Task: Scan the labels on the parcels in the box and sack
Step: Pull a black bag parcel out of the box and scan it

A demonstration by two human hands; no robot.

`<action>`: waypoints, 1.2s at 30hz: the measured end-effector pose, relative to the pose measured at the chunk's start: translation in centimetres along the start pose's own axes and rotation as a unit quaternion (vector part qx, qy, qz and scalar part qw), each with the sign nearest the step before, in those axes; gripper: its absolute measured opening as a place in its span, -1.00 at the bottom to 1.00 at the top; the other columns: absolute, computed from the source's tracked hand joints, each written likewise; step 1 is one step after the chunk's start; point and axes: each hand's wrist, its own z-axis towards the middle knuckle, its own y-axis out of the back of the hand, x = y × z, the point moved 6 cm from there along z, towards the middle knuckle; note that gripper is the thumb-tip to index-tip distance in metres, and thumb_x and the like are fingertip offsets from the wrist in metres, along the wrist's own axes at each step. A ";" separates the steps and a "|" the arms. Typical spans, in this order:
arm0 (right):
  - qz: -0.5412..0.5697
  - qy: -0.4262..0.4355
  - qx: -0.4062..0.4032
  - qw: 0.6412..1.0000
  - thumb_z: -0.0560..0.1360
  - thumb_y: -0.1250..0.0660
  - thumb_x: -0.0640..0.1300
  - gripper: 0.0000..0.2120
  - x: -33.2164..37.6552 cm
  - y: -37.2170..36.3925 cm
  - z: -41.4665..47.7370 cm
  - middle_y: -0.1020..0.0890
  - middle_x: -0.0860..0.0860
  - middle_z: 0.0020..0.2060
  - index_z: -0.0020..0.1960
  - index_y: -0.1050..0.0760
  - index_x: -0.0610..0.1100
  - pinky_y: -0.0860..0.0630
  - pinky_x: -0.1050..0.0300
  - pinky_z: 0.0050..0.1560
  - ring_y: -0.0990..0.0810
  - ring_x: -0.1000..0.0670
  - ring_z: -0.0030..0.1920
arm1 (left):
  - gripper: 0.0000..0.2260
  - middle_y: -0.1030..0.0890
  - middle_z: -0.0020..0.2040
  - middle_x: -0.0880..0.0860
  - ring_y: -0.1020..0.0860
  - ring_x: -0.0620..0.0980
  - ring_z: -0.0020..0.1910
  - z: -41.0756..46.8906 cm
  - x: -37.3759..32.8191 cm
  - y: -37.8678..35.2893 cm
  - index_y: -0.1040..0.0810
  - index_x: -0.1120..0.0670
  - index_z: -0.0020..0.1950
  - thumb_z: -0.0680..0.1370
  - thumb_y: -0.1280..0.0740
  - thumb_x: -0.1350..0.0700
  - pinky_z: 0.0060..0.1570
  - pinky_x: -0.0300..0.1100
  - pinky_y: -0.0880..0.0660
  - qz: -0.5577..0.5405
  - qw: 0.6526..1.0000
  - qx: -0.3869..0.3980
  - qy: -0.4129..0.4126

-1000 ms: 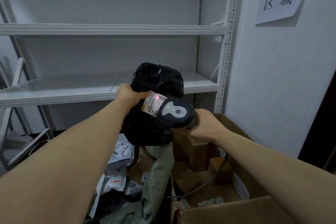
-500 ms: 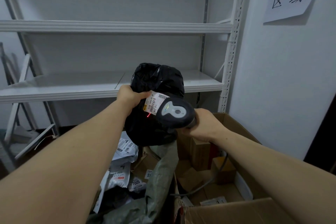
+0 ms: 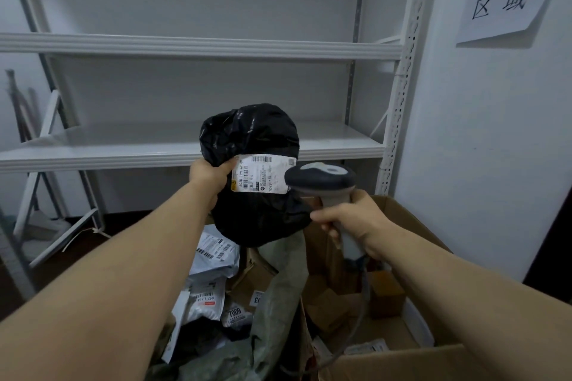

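Your left hand [image 3: 208, 175] grips the black parcel [image 3: 252, 170] above the sack [image 3: 272, 303], label [image 3: 263, 175] turned toward you, while your right hand [image 3: 353, 223] clasps the scanner [image 3: 322, 182] (no beam visible).

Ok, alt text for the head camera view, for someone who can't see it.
The left hand holds up a crinkled black plastic parcel with a white barcode label, while the right hand grips a grey handheld scanner beside it. Below are a green woven sack of mailers and an open cardboard box, before white metal shelving.
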 end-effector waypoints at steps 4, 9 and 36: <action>0.103 -0.038 -0.021 0.994 0.41 -0.41 -0.33 -0.94 0.1 -0.6 0.2 -0.50 -0.06 -0.52 -0.16 -0.55 -0.22 -0.38 0.21 -0.48 -0.40 0.03 -0.55 | -0.73 -0.55 -0.11 0.10 -0.53 0.08 -0.09 -0.4 0.9 -0.1 -0.51 0.20 0.04 0.49 -0.45 0.06 -0.07 -0.08 -0.47 -0.044 0.999 -0.030 0.013; 0.115 -0.057 -0.027 0.991 0.41 -0.41 -0.33 -0.88 0.3 -0.9 0.3 -0.49 -0.05 -0.52 -0.22 -0.50 -0.18 -0.37 0.24 -0.51 -0.38 0.05 -0.58 | -0.68 -0.61 -0.01 0.18 -0.56 0.11 -0.07 -0.6 1.9 -0.4 -0.56 0.27 0.09 0.48 -0.46 0.07 -0.02 -0.04 -0.52 -0.055 0.997 -0.044 0.010; 0.116 -0.052 -0.054 0.990 0.41 -0.42 -0.29 -0.91 1.1 1.0 0.3 -0.52 -0.03 -0.49 -0.20 -0.52 -0.17 -0.41 0.22 -0.47 -0.41 0.06 -0.53 | -0.66 -0.59 0.04 0.18 -0.56 0.14 -0.02 0.2 2.6 -0.5 -0.51 0.23 0.07 0.48 -0.45 0.01 0.00 -0.03 -0.51 -0.086 0.994 -0.060 0.040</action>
